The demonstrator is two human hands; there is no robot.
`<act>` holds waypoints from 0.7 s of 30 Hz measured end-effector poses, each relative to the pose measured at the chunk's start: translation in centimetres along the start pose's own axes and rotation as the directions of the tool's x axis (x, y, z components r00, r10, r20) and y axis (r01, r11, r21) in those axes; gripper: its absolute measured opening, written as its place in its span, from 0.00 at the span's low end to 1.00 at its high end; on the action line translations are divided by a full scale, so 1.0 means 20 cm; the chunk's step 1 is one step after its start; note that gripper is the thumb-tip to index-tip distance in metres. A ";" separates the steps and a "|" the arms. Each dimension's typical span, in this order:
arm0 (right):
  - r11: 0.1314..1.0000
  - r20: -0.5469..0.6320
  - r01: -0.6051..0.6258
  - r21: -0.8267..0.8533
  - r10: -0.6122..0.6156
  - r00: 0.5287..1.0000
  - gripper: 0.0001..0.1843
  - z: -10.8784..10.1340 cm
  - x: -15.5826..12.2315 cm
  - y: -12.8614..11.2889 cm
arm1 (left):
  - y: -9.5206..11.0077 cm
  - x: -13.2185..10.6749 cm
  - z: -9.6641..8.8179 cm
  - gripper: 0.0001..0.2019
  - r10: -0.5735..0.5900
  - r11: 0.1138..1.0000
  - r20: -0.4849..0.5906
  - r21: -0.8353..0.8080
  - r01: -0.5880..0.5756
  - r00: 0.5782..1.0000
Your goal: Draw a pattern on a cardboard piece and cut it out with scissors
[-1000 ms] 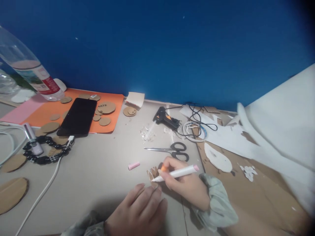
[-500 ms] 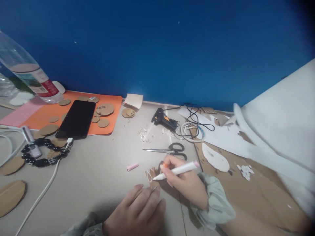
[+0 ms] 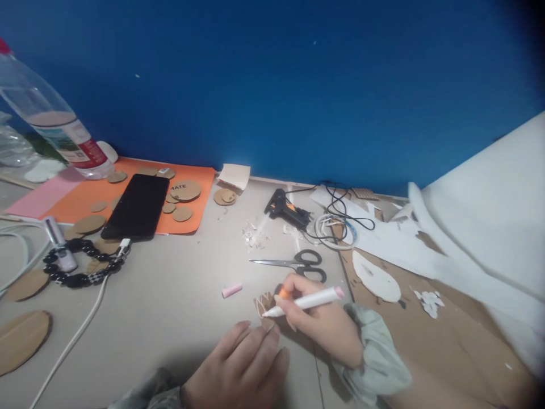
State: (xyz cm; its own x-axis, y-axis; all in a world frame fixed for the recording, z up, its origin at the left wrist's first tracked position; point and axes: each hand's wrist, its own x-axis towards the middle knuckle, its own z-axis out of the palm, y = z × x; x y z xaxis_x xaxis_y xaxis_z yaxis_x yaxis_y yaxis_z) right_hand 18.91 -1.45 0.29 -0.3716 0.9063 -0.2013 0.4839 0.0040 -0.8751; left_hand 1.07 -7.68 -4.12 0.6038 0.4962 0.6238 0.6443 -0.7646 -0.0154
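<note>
My right hand (image 3: 326, 324) grips a white paint marker (image 3: 313, 299) with a pink end, its tip down on a small piece of brown cardboard (image 3: 267, 322). White zigzag lines show on that piece. An orange spot sits by the right fingertips; I cannot make out what it is. With curled fingers close together, my left hand (image 3: 242, 363) holds the near edge of the cardboard against the table, covering part of it. The pink marker cap (image 3: 232, 291) lies just beyond the left hand. Past the right hand are black-handled scissors (image 3: 293, 263).
A black glue gun (image 3: 287, 209) with a tangled cord lies near the blue wall. To the left are a phone (image 3: 138, 207) on orange paper, cardboard discs (image 3: 25, 341), a beaded bracelet (image 3: 76, 280) and a bottle (image 3: 63, 133). White paper scraps (image 3: 429, 303) lie on cardboard at right.
The marker tip has shifted slightly along the cardboard, and the white lines there look more zigzagged. My left hand keeps its hold. The whole view has moved a little.
</note>
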 end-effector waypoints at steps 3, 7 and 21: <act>1.000 0.000 -0.014 -0.015 0.014 1.000 0.13 0.00 0.00 0.00 | 0.00 0.00 0.00 0.15 -0.002 1.000 0.012 0.001 0.002 1.000; 1.000 0.020 -0.015 -0.011 0.015 1.000 0.12 0.00 0.00 0.00 | 0.01 0.00 0.00 0.14 0.004 1.000 0.034 -0.006 -0.004 0.999; 0.987 -0.003 -0.066 0.149 0.067 0.998 0.12 0.00 0.00 -0.01 | 0.00 -0.01 0.00 0.15 0.013 1.000 0.034 -0.008 -0.013 0.999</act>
State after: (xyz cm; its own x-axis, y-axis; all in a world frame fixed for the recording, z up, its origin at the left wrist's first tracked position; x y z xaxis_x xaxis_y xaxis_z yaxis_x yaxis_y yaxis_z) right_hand 18.82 -1.39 0.48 -0.3363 0.9056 -0.2584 0.3836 -0.1189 -0.9158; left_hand 0.97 -7.75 -4.21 0.6279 0.4997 0.5967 0.6325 -0.7743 -0.0171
